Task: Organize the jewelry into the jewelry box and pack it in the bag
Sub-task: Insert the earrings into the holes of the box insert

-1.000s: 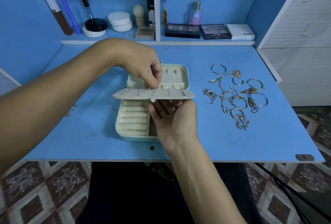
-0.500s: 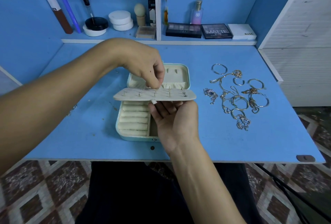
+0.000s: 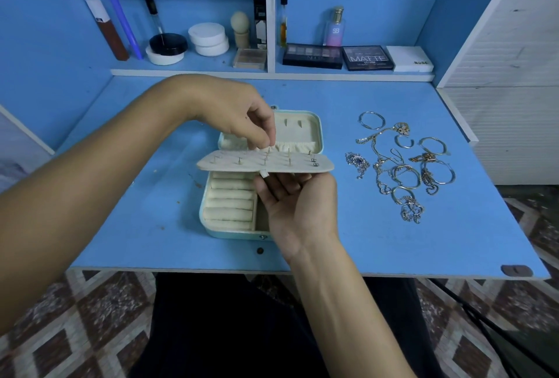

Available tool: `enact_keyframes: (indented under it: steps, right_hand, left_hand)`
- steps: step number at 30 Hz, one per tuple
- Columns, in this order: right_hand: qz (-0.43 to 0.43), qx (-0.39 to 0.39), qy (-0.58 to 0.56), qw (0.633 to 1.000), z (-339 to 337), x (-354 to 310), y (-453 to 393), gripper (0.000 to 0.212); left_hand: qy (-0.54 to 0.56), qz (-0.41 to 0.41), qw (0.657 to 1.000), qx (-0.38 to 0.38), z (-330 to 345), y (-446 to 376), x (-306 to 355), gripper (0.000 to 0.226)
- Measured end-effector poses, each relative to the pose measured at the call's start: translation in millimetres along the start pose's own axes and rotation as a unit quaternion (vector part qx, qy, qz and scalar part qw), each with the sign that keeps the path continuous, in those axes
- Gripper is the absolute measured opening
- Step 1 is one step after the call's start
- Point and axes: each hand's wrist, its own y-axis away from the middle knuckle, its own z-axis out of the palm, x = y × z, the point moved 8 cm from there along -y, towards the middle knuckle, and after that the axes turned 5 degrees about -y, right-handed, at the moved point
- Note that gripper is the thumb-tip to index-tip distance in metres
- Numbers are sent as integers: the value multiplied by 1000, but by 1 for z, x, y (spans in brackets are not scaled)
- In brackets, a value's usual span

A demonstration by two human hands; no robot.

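A pale green jewelry box (image 3: pixel 230 234) lies open on the blue desk, cream ring rolls inside. Its cream earring panel (image 3: pixel 236 163) is lifted flat above the box, with several earring posts sticking up through it. My right hand (image 3: pixel 298 205) holds the panel from below, palm up, fingers under its near edge. My left hand (image 3: pixel 239 114) reaches over from the left and pinches a small earring post at the panel's middle. To the right of the box lies a loose heap of jewelry (image 3: pixel 402 163): bangles, chains and rings. No bag is in view.
A shelf at the back carries cosmetics: eyeshadow palettes (image 3: pixel 313 55), a perfume bottle (image 3: pixel 335 27), white jars (image 3: pixel 208 39), tubes. A white cabinet (image 3: pixel 511 75) borders the desk on the right. The desk's near edge (image 3: pixel 363 274) runs just in front of my lap.
My left hand's fingertips have shifted slightly along the panel's middle posts. The panel and my right hand have stayed nearly still.
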Motion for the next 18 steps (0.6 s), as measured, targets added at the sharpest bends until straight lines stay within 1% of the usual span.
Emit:
enact_keyframes:
  steps: [2, 3, 5, 7, 10, 14, 16, 18]
  right_hand:
    - [0, 4, -1, 1000, 1, -1, 1, 43]
    - [0, 5, -1, 1000, 1, -1, 1, 43]
    - [1, 5, -1, 1000, 2, -1, 2, 41]
    - [1, 5, 1, 1000, 1, -1, 1, 39]
    - [1, 7, 1, 1000, 0, 0, 0, 35]
    - [-1, 7, -3, 1000, -1, 1, -1, 31]
    - [-3, 6, -4, 1000, -1, 1, -2, 28]
    - [-4, 5, -2, 1000, -1, 1, -2, 28]
  left_hand:
    - [43, 10, 998, 33, -2, 7, -8, 9]
    - [72, 19, 996, 51, -3, 13, -11, 19]
    - [132, 44, 987, 81, -2, 26, -15, 47]
    - [171, 62, 979, 94, 3, 38, -17, 61]
    - [203, 70, 971, 106, 15, 50, -26, 68]
    - [246, 78, 958, 125, 30, 62, -37, 84]
    - [258, 84, 954, 131, 37, 67, -39, 86]
    - [272, 87, 948, 140, 42, 69, -40, 83]
